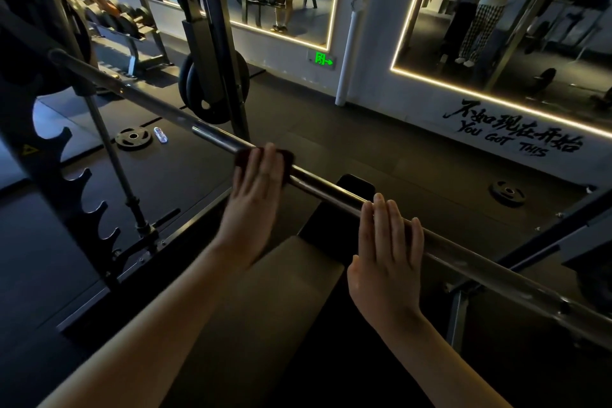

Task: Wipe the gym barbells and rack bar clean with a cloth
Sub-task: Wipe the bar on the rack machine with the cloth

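A long steel rack bar (334,194) runs diagonally from upper left to lower right across the view. My left hand (256,195) lies flat over a dark reddish cloth (287,156) and presses it onto the bar near its middle. Only the cloth's edges show beside my fingers. My right hand (385,252) rests on the bar further to the right with straight fingers laid over it and holds nothing.
A padded bench (291,278) lies under the bar. The notched rack upright (66,182) stands at left, with weight plates (212,83) hung on a post behind. Loose plates (133,137) lie on the floor. Mirrors, a dumbbell rack and another person are at the back.
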